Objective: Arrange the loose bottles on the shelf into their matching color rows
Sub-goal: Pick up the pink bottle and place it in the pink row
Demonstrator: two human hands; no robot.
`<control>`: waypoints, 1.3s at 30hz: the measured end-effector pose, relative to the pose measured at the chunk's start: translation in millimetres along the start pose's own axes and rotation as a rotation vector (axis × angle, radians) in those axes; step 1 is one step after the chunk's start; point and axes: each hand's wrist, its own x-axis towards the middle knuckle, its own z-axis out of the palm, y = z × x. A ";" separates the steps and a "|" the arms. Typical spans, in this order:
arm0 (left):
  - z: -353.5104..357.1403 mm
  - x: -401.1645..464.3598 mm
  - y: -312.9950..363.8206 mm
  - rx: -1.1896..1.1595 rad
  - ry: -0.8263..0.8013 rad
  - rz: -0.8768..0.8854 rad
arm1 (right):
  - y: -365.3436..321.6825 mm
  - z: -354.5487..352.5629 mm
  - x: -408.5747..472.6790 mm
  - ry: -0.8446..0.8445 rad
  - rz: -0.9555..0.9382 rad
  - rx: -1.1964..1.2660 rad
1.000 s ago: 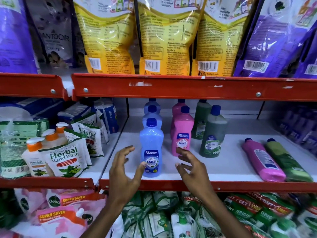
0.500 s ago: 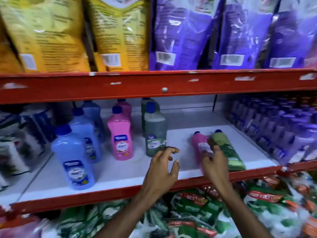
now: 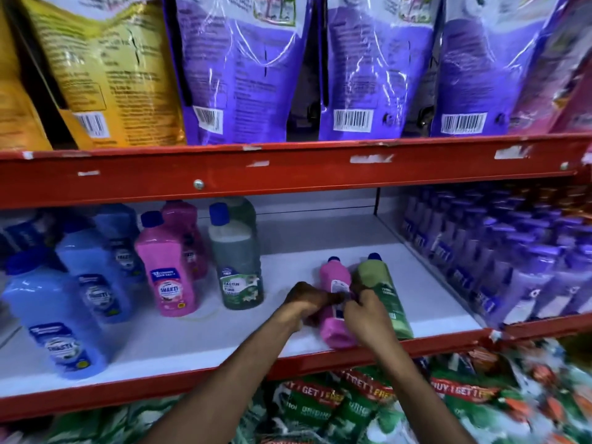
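Note:
A loose pink bottle (image 3: 337, 277) lies on its side on the white shelf (image 3: 192, 341), with a loose green bottle (image 3: 384, 290) lying right beside it. My left hand (image 3: 307, 301) grips the pink bottle from the left. My right hand (image 3: 365, 312) closes on it from the right, over the gap between the two bottles. Upright rows stand to the left: blue bottles (image 3: 54, 315), pink bottles (image 3: 166, 267) and green bottles (image 3: 237, 264), all with blue caps.
Purple bottles (image 3: 512, 267) fill the neighbouring bay on the right. Yellow and purple pouches (image 3: 243, 75) hang over the red beam (image 3: 288, 174) above. Green packets (image 3: 352, 408) crowd the shelf below the red front lip.
The view has swung right. Both hands left the front blue bottle, moved right along the shelf and closed on the lying pink bottle.

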 end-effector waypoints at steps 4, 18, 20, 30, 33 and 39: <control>-8.3 -7.7 2.6 -0.135 0.002 0.039 | 1.4 3.4 5.3 0.002 -0.017 0.031; -196.0 -115.5 -97.7 -0.220 0.213 0.586 | -67.9 155.6 -61.9 -0.040 -0.385 0.354; -216.3 -118.3 -109.5 -0.153 0.272 0.606 | -78.6 182.6 -67.9 -0.005 -0.437 0.336; -233.4 -109.3 -127.5 -0.005 0.411 0.516 | -81.6 226.5 -57.6 0.140 -0.463 0.261; -233.8 -113.5 -130.3 0.028 0.423 0.484 | -72.1 227.6 -48.2 0.136 -0.454 0.208; -232.9 -114.1 -131.6 0.194 0.396 0.507 | -71.4 210.0 -51.8 -0.359 -0.482 0.252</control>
